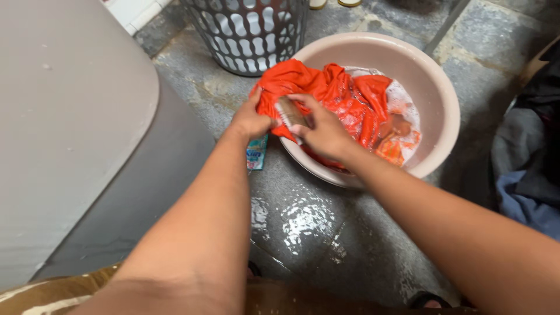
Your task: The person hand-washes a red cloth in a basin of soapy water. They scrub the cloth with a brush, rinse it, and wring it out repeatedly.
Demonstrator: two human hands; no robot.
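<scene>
At the far left a pale, rounded appliance lid [64, 116] fills the view, and a small blue-green sachet [256, 153] lies on the wet stone floor [303, 227] just beside the basin. The left hand [251, 119] is closed tight on a bunched fold of the orange cloth [344, 96], pinning it over the near rim of the pink basin [434, 99]. The cloth looks soaked, so it is likely heavy for its size, limp and slippery with suds; a firm fistful at the rim seems the surest hold. The right hand [324, 131] curls around a scrubbing brush [290, 114], fingers wrapped over its back, pressing it onto the cloth. Behind stands a grey slotted laundry basket [248, 32]; a heap of dark clothes [528, 163] lies at right.
</scene>
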